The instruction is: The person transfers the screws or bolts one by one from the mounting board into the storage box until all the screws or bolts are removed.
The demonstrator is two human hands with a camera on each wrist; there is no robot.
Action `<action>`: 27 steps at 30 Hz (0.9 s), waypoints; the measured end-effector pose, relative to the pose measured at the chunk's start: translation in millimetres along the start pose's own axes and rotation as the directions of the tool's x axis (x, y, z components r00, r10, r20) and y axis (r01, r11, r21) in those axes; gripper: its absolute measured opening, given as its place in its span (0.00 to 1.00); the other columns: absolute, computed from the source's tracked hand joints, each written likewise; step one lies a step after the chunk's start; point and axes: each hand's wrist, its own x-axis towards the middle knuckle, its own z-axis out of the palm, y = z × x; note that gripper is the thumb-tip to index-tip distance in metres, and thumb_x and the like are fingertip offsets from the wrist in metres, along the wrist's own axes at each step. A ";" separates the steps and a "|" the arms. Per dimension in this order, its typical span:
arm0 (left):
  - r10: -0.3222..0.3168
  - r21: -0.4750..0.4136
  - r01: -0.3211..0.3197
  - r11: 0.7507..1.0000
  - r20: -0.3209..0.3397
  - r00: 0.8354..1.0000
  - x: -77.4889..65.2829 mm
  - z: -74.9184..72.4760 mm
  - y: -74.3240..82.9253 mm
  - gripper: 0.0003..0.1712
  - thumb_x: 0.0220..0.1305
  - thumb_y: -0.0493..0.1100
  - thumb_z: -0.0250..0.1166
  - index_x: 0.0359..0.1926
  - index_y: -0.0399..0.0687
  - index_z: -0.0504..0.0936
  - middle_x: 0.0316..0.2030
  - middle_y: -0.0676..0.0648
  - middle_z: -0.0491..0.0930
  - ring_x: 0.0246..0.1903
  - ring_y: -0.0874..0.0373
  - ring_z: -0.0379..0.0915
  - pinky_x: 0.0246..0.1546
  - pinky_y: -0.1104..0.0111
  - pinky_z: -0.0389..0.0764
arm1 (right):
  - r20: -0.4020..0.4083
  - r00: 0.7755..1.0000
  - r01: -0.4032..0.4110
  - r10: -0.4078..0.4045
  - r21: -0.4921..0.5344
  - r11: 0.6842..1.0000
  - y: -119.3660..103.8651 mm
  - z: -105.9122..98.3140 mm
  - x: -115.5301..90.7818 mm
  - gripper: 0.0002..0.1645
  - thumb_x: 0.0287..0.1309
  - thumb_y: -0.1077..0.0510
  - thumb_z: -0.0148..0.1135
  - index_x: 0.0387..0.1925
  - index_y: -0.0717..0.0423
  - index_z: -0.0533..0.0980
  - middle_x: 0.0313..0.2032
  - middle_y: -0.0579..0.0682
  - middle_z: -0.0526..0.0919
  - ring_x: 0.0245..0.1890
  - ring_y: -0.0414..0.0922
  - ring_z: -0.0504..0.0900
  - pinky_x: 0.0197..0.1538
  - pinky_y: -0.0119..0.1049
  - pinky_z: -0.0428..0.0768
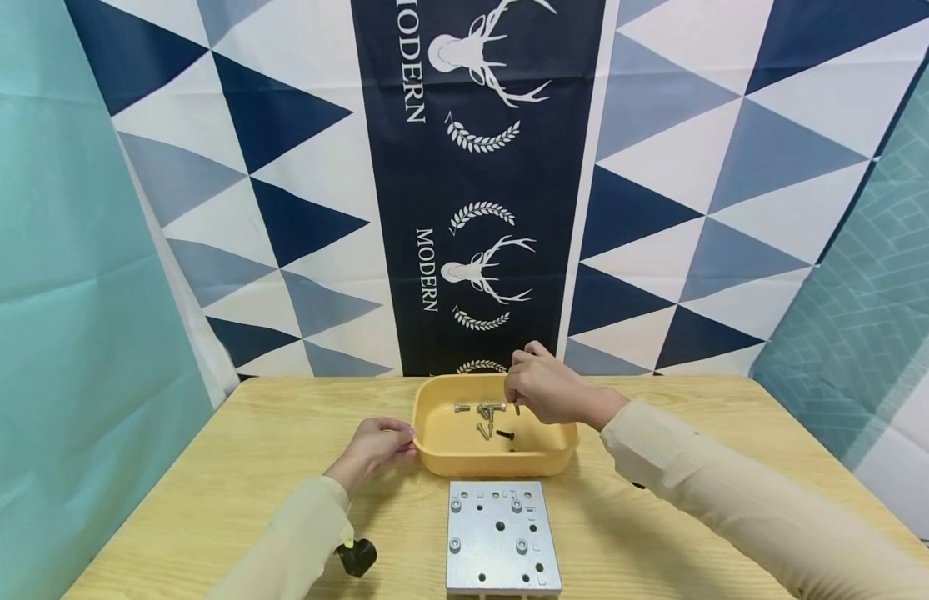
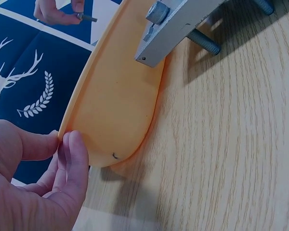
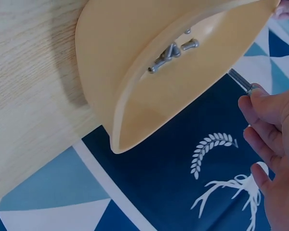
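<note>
A yellow plastic tray (image 1: pixel 479 465) stands on the wooden table, with several silver hex-socket screws (image 1: pixel 484 411) and a black screw (image 1: pixel 505 435) inside. My left hand (image 1: pixel 377 442) pinches the tray's left rim between thumb and fingers, as the left wrist view also shows. Over the tray's right back part, my right hand (image 1: pixel 548 386) holds a silver screw (image 3: pixel 240 80) by its head end between thumb and index finger, threaded shank sticking out. In front of the tray is a drilled metal plate (image 1: pixel 488 527), with screws standing in several of its holes.
A small black object (image 1: pixel 357 557) shows beside the left sleeve. The wooden table (image 1: pixel 284 450) ends at a patterned cloth (image 1: pixel 479 183) hung right behind the tray. Teal sheets (image 1: pixel 74 292) hang on both sides.
</note>
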 end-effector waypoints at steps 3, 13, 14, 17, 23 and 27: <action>-0.006 -0.002 0.006 1.000 -0.001 1.000 -1.5 -1.1 -2.0 0.12 0.64 0.30 0.59 0.47 0.26 0.75 0.26 0.47 0.77 0.23 0.63 0.76 0.30 0.74 0.86 | 0.010 1.000 -0.011 0.011 0.012 1.000 3.6 5.0 1.8 0.11 0.45 0.67 0.68 0.24 0.47 0.81 0.26 0.38 0.84 0.33 0.41 0.71 0.44 0.39 0.66; -0.007 -0.003 0.007 1.000 0.003 1.000 0.9 3.1 0.6 0.13 0.64 0.32 0.60 0.48 0.27 0.76 0.26 0.47 0.78 0.23 0.63 0.76 0.30 0.76 0.85 | 0.012 0.998 -0.057 0.056 0.068 0.996 16.4 10.5 4.2 0.11 0.43 0.70 0.67 0.24 0.51 0.81 0.24 0.42 0.83 0.30 0.42 0.70 0.37 0.33 0.67; -0.007 0.002 0.007 1.000 0.003 1.000 1.2 3.6 1.1 0.13 0.64 0.32 0.60 0.48 0.27 0.76 0.27 0.47 0.78 0.23 0.64 0.76 0.29 0.76 0.85 | 0.015 0.998 -0.065 0.064 0.073 0.995 17.4 10.6 4.1 0.10 0.43 0.70 0.67 0.24 0.51 0.81 0.25 0.42 0.83 0.30 0.42 0.70 0.37 0.33 0.67; -0.010 0.004 0.010 1.000 -0.002 1.000 1.4 4.2 1.9 0.12 0.64 0.32 0.60 0.47 0.28 0.76 0.27 0.46 0.78 0.23 0.63 0.76 0.29 0.76 0.85 | 0.014 0.997 -0.077 0.076 0.091 0.993 19.6 11.4 4.2 0.10 0.44 0.71 0.67 0.24 0.52 0.81 0.25 0.43 0.83 0.30 0.42 0.70 0.37 0.34 0.68; -0.006 0.001 0.006 1.000 0.003 1.000 0.3 3.0 -1.2 0.12 0.63 0.30 0.60 0.47 0.27 0.76 0.26 0.47 0.78 0.23 0.63 0.76 0.31 0.74 0.86 | 0.012 0.997 -0.080 0.079 0.102 0.992 20.5 17.1 1.9 0.11 0.43 0.71 0.67 0.26 0.53 0.82 0.26 0.44 0.85 0.31 0.42 0.72 0.37 0.34 0.69; 0.001 0.010 -0.001 1.000 0.009 1.000 1.1 3.3 -1.4 0.12 0.64 0.31 0.60 0.46 0.27 0.76 0.25 0.47 0.78 0.22 0.63 0.76 0.30 0.74 0.86 | 0.028 0.996 -0.090 0.088 0.070 0.994 19.8 19.1 -3.3 0.13 0.44 0.70 0.68 0.33 0.54 0.84 0.33 0.45 0.87 0.36 0.45 0.75 0.39 0.37 0.71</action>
